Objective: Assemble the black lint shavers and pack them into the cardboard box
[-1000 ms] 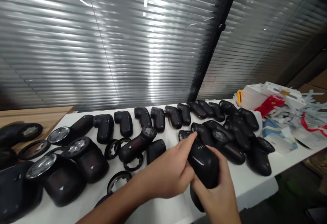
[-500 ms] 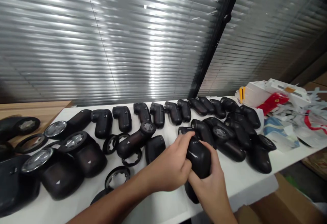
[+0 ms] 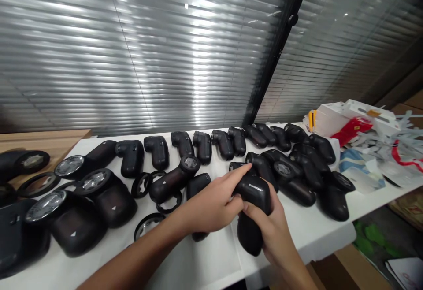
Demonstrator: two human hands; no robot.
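Both my hands hold a black fabric shaver (image 3: 256, 193) low over the table, small pale lettering showing on it. My right hand (image 3: 276, 226) is wrapped round its right side, the thumb across the near face. My left hand (image 3: 211, 204) grips its left end, index finger stretched along the top and the other fingers curled; the shaver's far end is partly hidden. Beneath it another black shaver (image 3: 250, 235) lies close to my right thumb. Left of my left forearm sits a black ring (image 3: 145, 226) with a toothed inner edge, partly covered by the arm.
Several black shavers (image 3: 157, 152) line the back of the white table (image 3: 218, 259); more are piled at the right (image 3: 310, 171). Larger-looking ones with round metal mesh heads (image 3: 71, 166) lie left. Plastic wrap, a red packet (image 3: 355, 130) and white boxes crowd the right end. Blinds (image 3: 165, 61) stand behind.
The held shaver has tilted and turned, so its lettering now faces up more plainly. My left index finger has straightened across its top. More of the shaver beneath now shows.
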